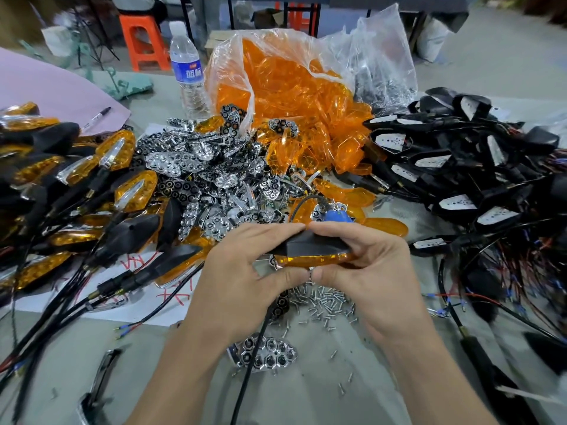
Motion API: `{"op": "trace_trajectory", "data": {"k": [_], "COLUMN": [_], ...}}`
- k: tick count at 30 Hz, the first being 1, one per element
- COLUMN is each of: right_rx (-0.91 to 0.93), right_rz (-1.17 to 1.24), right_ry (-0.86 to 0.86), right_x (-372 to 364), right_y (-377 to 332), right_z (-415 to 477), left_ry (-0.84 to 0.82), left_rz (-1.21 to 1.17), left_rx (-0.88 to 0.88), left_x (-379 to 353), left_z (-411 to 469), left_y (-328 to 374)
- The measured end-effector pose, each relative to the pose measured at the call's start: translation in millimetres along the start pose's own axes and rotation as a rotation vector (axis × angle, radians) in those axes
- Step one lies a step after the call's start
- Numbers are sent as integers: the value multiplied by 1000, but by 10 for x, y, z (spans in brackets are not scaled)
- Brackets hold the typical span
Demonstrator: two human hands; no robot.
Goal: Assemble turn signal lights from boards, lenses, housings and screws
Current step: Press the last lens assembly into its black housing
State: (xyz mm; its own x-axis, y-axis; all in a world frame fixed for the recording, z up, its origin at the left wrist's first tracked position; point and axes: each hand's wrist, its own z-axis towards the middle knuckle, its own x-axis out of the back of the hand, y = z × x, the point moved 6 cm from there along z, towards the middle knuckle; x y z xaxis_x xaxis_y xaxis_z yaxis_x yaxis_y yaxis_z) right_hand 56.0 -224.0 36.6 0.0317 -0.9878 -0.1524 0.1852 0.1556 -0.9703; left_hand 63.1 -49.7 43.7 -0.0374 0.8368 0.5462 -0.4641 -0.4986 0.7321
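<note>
While both hands press a light (308, 251) together above the middle of the tabletop (322, 391), parts lie heaped on every side. The left hand (245, 271) and right hand (368, 265) each wrap the light, fingers over the top and thumbs underneath, a close grip on both ends. Its black housing (313, 243) faces up and its orange lens (316, 259) faces down. A black cable (256, 351) runs from the left end toward the near edge.

Loose screws (328, 302) lie scattered on the tabletop directly under the hands. A clear bag (291, 81) of orange lenses stands toward the far edge, spare housings (460, 167) are piled toward the right edge, and finished lights (92, 185) are stacked toward the left edge.

The step appears to be seating lens into housing before screwing. Whether the seam has closed all round cannot be told, as the thumbs hide part of it. Uneven squeezing could leave one end proud or crack the thin lens. The cable might get pinched in the joint if it is not routed clear. Lowering the wrists could sweep screws away, and a dropped light could vanish among the piles.
</note>
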Motion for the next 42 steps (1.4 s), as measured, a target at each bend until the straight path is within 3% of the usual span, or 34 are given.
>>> {"op": "trace_trajectory", "data": {"k": [3,8,12,16,19,23,29,35,39,42], "right_rx": [-48,-72,-12,45,59,108,196,164,168,64], "right_rz": [-114,19,-70,-92,-31,-59,-220,-350,-305,-109], "right_ry": [19,61,130,22,-106,-91,-34,-41,-97,-114], "right_x": [-13,-48,0,43,24,-40,18,3,-134,-273], "right_y": [9,-26,-49,-154,-190,-194,-248,-246,-272,-202], "right_z": [-34,-25,-34,-39,-50,-88,-118,-137,-60,9], "left_ry": [87,207,104,-3,54,162,150,-5,-16,24], "left_rz": [67,209,11,-72,-101,-86,10,95,267,422], "left_rx": [-4,-107,6,-3,-47,-163,-221,-131,-155,-178], "left_x": [12,6,-27,8,46,48,-30,-71,21,114], "left_z": [-31,-31,-65,-37,-53,-120,-115,-138,-69,-6], "left_y": [-2,162,67,66,128,264,290,280,351,395]}}
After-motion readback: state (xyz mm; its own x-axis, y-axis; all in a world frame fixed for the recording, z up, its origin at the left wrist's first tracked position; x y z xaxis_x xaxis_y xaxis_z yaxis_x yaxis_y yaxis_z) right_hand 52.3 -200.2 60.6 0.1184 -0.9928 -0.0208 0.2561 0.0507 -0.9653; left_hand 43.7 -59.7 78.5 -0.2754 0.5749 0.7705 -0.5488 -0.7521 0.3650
